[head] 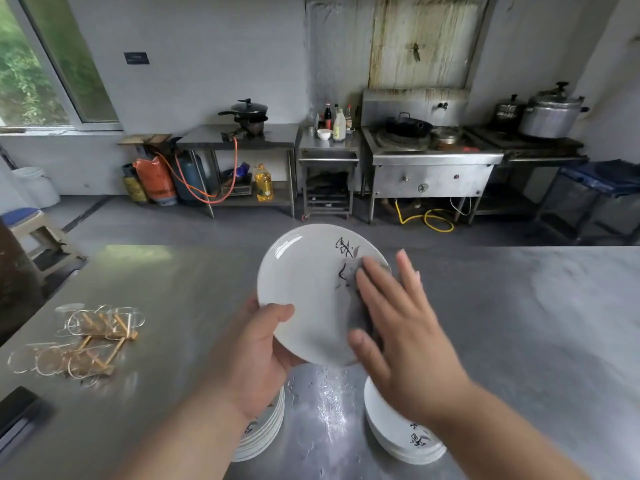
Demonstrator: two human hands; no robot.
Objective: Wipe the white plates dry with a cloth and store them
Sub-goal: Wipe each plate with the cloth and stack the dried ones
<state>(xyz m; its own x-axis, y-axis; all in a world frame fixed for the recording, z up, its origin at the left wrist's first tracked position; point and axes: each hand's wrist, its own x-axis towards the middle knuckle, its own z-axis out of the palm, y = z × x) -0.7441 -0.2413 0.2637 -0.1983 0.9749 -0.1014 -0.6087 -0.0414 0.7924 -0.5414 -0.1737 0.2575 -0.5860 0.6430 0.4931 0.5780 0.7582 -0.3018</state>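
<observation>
A white plate (304,289) with black brush marks is held tilted above the steel table (173,341). My left hand (256,355) grips its lower left rim, thumb on the face. My right hand (398,327) lies flat with straight fingers on the plate's right side, pressing a dark grey cloth (360,271) against it; most of the cloth is hidden under the palm. Below, a stack of white plates (266,431) sits on the left under my left wrist, and a second stack (401,434) sits on the right under my right forearm.
Water drops (329,400) lie on the table between the stacks. Two wooden racks with clear glass discs (90,337) lie at the left. A dark object (17,410) sits at the near left edge. Stoves, pots and gas cylinders line the far wall.
</observation>
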